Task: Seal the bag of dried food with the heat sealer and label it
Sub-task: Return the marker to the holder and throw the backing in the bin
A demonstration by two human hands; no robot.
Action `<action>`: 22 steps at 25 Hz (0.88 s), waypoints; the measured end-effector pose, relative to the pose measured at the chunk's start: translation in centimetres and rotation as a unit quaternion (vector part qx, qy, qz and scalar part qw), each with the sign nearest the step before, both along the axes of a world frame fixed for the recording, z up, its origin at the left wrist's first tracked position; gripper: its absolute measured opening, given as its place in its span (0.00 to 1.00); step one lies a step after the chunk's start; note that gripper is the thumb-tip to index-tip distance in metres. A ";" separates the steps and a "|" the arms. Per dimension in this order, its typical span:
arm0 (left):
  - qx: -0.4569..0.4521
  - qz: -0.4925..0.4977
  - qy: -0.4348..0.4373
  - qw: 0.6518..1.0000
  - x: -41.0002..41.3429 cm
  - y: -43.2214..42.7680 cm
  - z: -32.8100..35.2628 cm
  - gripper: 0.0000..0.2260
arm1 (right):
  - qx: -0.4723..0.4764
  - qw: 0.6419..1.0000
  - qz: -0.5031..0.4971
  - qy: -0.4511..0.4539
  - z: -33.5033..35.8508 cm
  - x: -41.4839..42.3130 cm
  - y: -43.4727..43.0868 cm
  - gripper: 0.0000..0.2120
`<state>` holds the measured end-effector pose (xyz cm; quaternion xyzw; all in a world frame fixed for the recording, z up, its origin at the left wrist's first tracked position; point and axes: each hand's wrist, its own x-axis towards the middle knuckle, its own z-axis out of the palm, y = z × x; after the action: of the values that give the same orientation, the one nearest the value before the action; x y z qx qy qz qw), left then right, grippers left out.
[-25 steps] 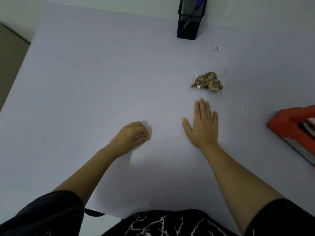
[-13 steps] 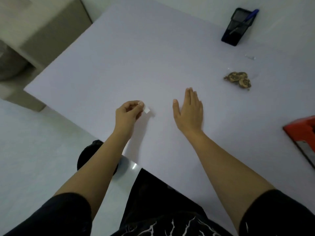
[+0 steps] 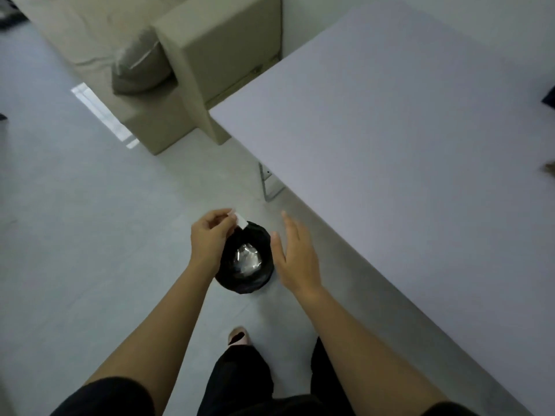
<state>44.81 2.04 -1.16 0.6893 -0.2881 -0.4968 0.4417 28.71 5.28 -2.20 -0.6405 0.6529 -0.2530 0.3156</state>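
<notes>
My left hand (image 3: 210,238) pinches a small white paper scrap (image 3: 241,220) between thumb and fingertips, just above the far rim of a black-lined waste bin (image 3: 264,235) on the floor. My right hand (image 3: 295,256) hovers with straight fingers at the bin's right side, off the table and holding nothing. Crumpled clear plastic lies inside the bin. The bag of dried food shows only as a brown sliver (image 3: 550,169) at the right frame edge, and the heat sealer is out of view.
The white table (image 3: 405,151) fills the right half; its near edge runs diagonally beside my right forearm. A metal table leg (image 3: 265,184) stands beyond the bin. A beige sofa (image 3: 180,64) with a grey cushion sits far left. My foot (image 3: 238,336) is on the grey floor.
My view swung left and down from the tabletop to the floor. My left hand carried the white scrap off the table to above the bin. My right hand lifted off the table.
</notes>
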 end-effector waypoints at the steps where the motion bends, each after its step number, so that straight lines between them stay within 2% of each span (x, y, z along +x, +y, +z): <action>1: 0.018 -0.027 -0.042 0.999 1.9 0.2 -1.5 0.04 | 0.023 1.000 -0.006 -0.002 -1.3 1.8 0.4 0.23; 4: 0.061 -0.118 -0.145 0.980 5.8 0.5 -7.3 0.05 | 0.112 0.993 -0.038 0.021 -7.7 5.4 0.4 0.24; 6: 0.081 -0.150 -0.177 0.969 7.1 0.2 -11.3 0.06 | 0.179 0.982 -0.046 0.048 -12.3 6.3 -0.4 0.26; 9: 0.117 -0.147 -0.194 0.963 8.9 -1.0 -20.2 0.06 | 0.248 0.964 -0.038 0.084 -22.0 7.4 -3.5 0.27; 12: 0.129 -0.132 -0.202 0.962 10.3 -2.1 -30.0 0.07 | 0.256 0.957 -0.024 0.136 -32.1 7.6 -6.6 0.27; 18: 0.155 -0.107 -0.189 0.964 10.5 -2.8 -45.7 0.06 | 0.290 0.931 0.003 0.223 -47.1 5.8 -7.9 0.29; 22: 0.202 -0.101 -0.154 0.962 9.6 -3.2 -53.4 0.07 | 0.205 0.952 -0.040 0.225 -51.5 5.6 -7.2 0.11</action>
<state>54.45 -1.12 -54.52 0.7995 -0.3142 -0.4746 0.1918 34.30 -1.94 -53.67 -0.5757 0.7698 0.0243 0.2746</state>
